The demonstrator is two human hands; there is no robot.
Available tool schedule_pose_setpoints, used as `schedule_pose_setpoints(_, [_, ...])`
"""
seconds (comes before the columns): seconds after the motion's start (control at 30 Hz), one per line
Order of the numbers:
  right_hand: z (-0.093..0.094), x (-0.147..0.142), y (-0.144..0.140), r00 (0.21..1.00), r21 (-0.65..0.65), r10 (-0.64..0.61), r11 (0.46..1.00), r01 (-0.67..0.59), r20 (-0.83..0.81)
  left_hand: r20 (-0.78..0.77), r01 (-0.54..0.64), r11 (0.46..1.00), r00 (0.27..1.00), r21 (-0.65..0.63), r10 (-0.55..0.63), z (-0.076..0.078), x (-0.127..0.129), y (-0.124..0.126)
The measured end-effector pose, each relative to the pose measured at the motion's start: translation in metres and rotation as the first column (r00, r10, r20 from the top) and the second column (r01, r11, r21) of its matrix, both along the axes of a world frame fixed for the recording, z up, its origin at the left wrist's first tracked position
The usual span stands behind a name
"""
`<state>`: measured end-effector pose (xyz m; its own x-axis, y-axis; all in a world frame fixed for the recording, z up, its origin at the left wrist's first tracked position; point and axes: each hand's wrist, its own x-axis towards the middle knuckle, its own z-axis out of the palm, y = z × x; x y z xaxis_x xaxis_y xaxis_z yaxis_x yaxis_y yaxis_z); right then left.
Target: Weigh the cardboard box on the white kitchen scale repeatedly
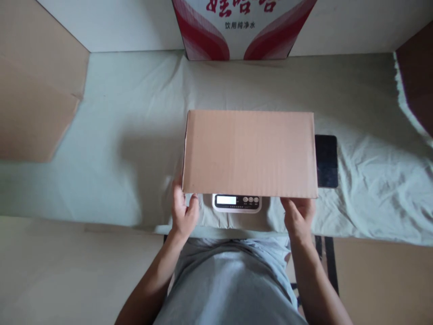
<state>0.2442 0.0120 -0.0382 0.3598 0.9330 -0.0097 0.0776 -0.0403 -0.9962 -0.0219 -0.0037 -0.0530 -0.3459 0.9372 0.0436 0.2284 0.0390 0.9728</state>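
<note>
A closed brown cardboard box (250,153) is held level between my two hands over a small white digital scale (237,210). My left hand (184,214) grips the box at its near left corner, the thumb at the near side and the fingers along the left end. My right hand (299,214) holds the near right corner, with its fingers partly hidden underneath. Only the scale's front edge shows, with a lit display and several buttons. The rest of it lies hidden beneath the box, and I cannot tell whether the two touch.
A black phone-like slab (327,161) lies just right of the box on the pale green cloth (135,104). At the back stands a red and white printed carton (240,40). Large cardboard (37,85) fills the left side, and a dark brown panel (417,76) the right.
</note>
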Motion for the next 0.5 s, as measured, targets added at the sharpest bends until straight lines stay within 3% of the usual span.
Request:
schedule_pose_setpoints(0.1, [0.010,-0.004,-0.002,0.993,0.126,-0.113,0.985,0.117,-0.041,-0.001,-0.020,0.996,1.000,0.084,0.020,0.027,0.004,0.000])
schedule_pose_setpoints(0.23, [0.018,-0.011,-0.001,0.994,0.176,-0.105,0.978,0.110,-0.035,0.013,-0.024,0.997,1.000,0.071,0.023,0.053,0.013,0.003])
schedule_pose_setpoints(0.37, [0.027,-0.017,0.007,0.997,0.198,-0.060,0.978,0.070,-0.058,0.018,0.033,0.999,0.999,0.042,-0.034,0.066,0.024,0.010])
schedule_pose_setpoints(0.5, [0.041,-0.019,0.031,0.996,0.315,-0.039,0.947,0.063,-0.081,-0.020,0.082,0.982,0.997,0.168,-0.080,0.074,0.029,0.035])
